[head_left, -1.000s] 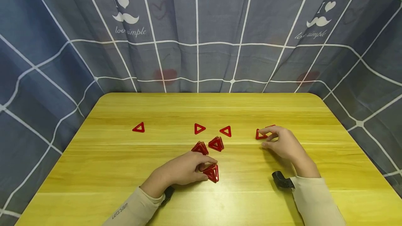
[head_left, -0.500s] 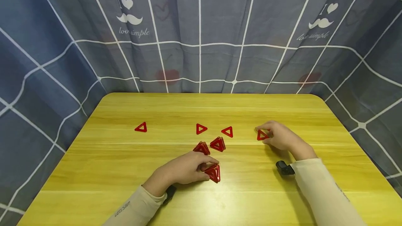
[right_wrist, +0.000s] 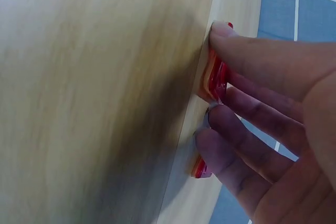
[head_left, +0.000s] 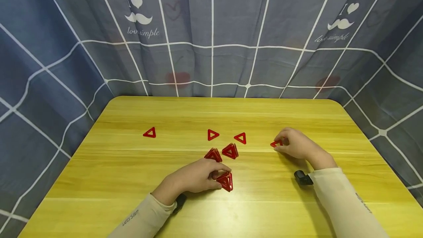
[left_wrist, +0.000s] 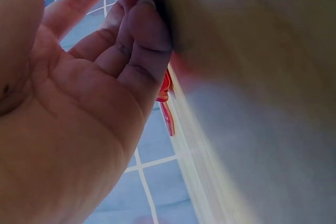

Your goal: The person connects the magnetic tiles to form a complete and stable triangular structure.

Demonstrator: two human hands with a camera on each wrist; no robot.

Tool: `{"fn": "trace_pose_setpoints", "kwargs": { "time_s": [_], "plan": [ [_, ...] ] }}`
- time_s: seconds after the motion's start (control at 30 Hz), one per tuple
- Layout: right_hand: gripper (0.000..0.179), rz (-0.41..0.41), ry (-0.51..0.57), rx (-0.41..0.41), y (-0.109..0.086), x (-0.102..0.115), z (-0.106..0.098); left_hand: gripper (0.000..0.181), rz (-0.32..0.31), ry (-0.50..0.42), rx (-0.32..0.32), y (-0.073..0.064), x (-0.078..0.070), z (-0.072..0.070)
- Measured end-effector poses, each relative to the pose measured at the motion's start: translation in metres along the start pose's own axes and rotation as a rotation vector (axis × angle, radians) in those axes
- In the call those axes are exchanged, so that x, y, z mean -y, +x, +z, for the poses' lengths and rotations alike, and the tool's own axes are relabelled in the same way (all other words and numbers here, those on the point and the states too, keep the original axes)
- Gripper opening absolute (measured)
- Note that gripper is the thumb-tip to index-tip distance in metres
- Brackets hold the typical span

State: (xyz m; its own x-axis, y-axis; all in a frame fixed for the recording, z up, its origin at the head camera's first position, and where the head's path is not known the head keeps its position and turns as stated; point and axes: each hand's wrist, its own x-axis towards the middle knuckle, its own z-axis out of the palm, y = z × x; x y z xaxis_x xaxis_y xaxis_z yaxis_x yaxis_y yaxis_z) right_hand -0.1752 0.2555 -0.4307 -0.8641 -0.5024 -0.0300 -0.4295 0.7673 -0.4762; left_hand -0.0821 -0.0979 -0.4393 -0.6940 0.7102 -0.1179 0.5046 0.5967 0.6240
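In the head view, my left hand (head_left: 195, 175) rests on the table with thumb and forefinger around a small stack of red triangle frames (head_left: 226, 181). The left wrist view shows its fingers curled (left_wrist: 94, 77), a bit of red (left_wrist: 166, 87) beyond them. Farther off to the right, my right hand (head_left: 295, 146) pinches a red triangle frame (head_left: 275, 143), partly hidden by the fingers. In the right wrist view, thumb and fingertips meet at this triangle (right_wrist: 218, 80) just at the tabletop. Another red piece (right_wrist: 201, 168) lies below the fingers there.
Two more red stacks (head_left: 230, 151), (head_left: 213, 154) stand just beyond my left hand. Single triangle frames lie farther back: one at the left (head_left: 150, 132), two near the middle (head_left: 213, 134), (head_left: 240, 137). A grey checked curtain (head_left: 231, 65) surrounds the wooden table (head_left: 132, 186).
My right hand has closed in on the right-hand triangles, and the near one now looks flatter between its fingers. The left hand stays at its stack. The head view has shifted slightly.
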Motion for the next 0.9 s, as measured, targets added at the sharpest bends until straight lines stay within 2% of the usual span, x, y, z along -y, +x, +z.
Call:
{"fn": "trace_pose_setpoints", "kwargs": {
  "time_s": [0.13,0.4,0.7,0.9],
  "plan": [
    [0.024,0.022,0.008,0.016,0.000,0.000,0.000,0.041,-0.010,-0.002,0.001,0.000,-0.001,-0.001],
    [0.019,-0.006,0.022,0.005,-0.003,-0.002,0.002,0.041,-0.013,-0.004,0.001,0.000,-0.001,0.000],
    [0.018,0.011,0.173,-0.008,-0.007,0.009,0.015,0.043,-0.009,-0.014,-0.001,0.001,0.000,0.001],
    [0.019,-0.053,0.248,-0.008,-0.010,0.025,0.028,0.046,-0.065,-0.055,-0.010,0.000,-0.001,0.000]
  ]
}}
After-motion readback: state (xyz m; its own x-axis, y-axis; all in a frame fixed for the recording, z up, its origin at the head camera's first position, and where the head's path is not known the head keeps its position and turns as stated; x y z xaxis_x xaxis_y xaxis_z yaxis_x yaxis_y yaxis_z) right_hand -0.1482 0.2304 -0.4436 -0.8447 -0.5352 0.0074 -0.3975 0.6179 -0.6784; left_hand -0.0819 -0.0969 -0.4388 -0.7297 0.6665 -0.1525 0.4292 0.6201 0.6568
